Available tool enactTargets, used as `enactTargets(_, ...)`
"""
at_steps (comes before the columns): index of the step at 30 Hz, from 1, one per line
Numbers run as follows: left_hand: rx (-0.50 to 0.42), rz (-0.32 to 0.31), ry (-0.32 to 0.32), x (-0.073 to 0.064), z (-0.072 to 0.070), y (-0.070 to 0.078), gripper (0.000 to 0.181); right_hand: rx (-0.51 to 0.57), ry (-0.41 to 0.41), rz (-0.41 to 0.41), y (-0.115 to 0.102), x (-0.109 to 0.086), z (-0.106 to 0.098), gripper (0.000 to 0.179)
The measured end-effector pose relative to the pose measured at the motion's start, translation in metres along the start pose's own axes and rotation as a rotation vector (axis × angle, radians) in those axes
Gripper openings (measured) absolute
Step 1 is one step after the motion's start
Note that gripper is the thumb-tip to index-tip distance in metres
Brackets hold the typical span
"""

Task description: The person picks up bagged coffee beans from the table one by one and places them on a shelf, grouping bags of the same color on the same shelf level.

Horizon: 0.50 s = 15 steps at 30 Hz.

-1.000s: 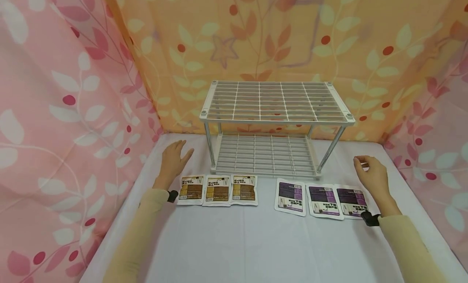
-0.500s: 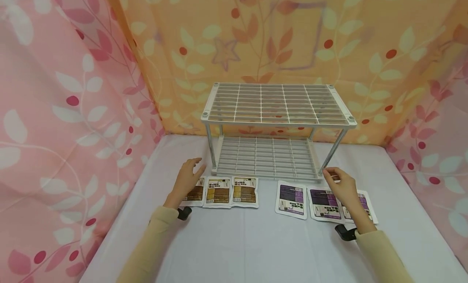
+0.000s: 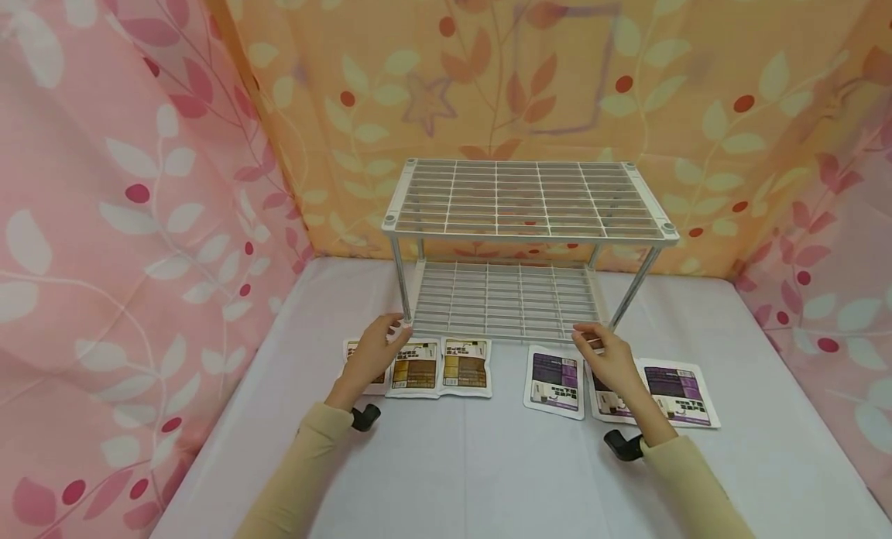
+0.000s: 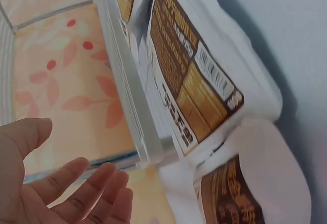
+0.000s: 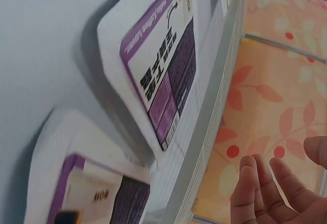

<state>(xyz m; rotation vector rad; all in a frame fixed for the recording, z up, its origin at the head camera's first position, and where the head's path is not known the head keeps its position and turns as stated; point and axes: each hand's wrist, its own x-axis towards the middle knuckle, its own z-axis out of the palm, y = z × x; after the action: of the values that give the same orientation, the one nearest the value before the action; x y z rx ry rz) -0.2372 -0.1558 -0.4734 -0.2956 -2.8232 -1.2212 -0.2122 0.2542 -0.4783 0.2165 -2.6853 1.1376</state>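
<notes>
My left hand (image 3: 371,353) hovers over the leftmost of three white pouches with brown-and-gold labels (image 3: 465,366), by the front left foot of a white two-tier wire rack (image 3: 530,198). Its fingers are loosely bent and hold nothing in the left wrist view. Over the middle of three white pouches with purple labels (image 3: 555,382) is my right hand (image 3: 615,366), near the rack's lower front edge. That hand's fingers (image 5: 286,183) are relaxed with nothing between them. One purple label (image 5: 158,70) reads "Hello, Coffee Lover". Both hands partly cover the pouches beneath them.
A white cloth (image 3: 453,469) covers the table. The rack's lower shelf (image 3: 509,299) lies behind the pouches, under its upper shelf, with metal posts (image 3: 634,287) at the corners. Patterned curtains (image 3: 502,74) enclose the back and both sides.
My left hand has moved right to the rack's front left foot. My right hand has moved left, from beyond the far right pouch to over the middle purple one. The pouches stay put.
</notes>
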Motion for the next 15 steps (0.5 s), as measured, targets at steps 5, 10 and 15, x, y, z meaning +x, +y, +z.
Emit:
enactTargets(5,-0.017,0.017,-0.005,-0.002,0.007,0.002,0.047,0.053,-0.042,0.001,-0.007,0.001,0.010,0.039)
enactTargets(10,-0.030,0.040,-0.026,-0.002,0.016,0.004,0.044,0.077,-0.088,-0.021,-0.016,0.003,0.021,0.037)
enactTargets(15,-0.042,0.067,-0.055,-0.002,0.025,0.008,0.042,0.126,-0.167,-0.024,-0.021,0.003,0.036,0.040)
